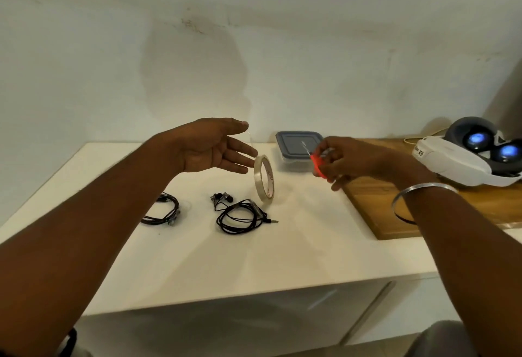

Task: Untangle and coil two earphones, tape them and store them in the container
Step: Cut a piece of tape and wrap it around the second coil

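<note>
Gripping red-handled scissors (317, 163), the right hand (354, 159) hovers near the clear tape roll (264, 180), while the left hand (210, 147) is spread open, fingers straight, by the roll's top. One earphone coil (162, 212) and a second earphone coil (240, 217) lie on the white table (197, 260), before the lidded container (296, 142). Light, limp and springy, each is probably best pinched across its bundled strands.
</note>
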